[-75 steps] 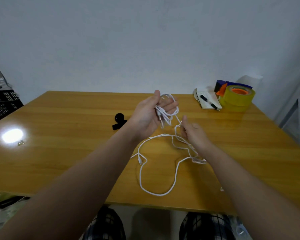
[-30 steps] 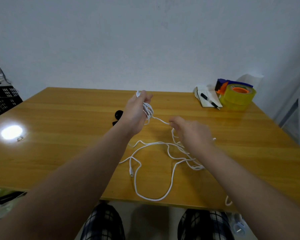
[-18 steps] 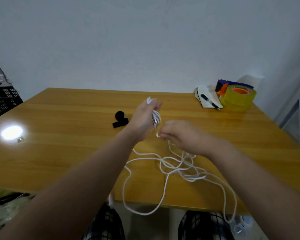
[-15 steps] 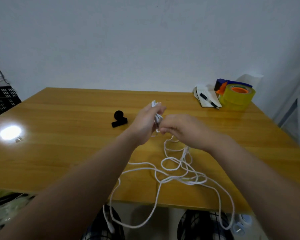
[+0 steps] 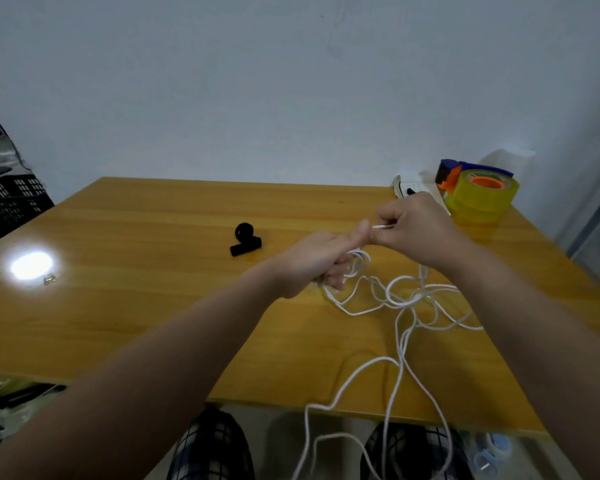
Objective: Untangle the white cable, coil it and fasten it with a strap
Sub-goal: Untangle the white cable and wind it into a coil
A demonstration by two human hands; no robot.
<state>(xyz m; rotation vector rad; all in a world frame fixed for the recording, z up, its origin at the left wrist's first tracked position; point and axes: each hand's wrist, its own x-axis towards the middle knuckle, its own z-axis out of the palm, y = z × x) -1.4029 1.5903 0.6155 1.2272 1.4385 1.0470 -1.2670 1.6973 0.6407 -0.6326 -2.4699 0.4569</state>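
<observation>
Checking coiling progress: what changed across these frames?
The left hand closed its grip on the gathered loops; the right hand moved up and right, pinching a strand of white cable. Loose cable slid over the table edge. The black strap and tape stayed put.

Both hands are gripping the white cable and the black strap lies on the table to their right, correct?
No: the head view shows the black strap on the table to their left. Left hand and right hand do grip the white cable.
</observation>
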